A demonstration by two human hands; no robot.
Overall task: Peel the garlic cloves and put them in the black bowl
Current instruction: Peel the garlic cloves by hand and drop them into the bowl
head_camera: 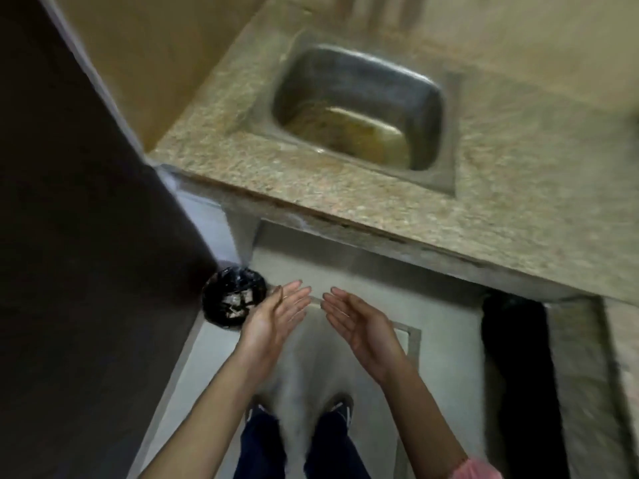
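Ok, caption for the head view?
Left hand and right hand open, empty, beside a black container; granite counter and steel sink ahead.

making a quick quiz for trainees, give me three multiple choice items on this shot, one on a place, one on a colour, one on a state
1. Where is the black container?
A) in the sink
B) on the counter
C) low down, just left of the left hand

2. What colour is the sleeve on the right arm?
A) pink
B) green
C) white

3. How are the left hand and the right hand?
A) both open, holding nothing
B) both gripping a knife
C) clasped together

Answers:
1 C, it shows right beside the left hand's fingers.
2 A, a pink cuff shows at the bottom right edge.
3 A, the fingers are straight and the palms face each other across a gap.
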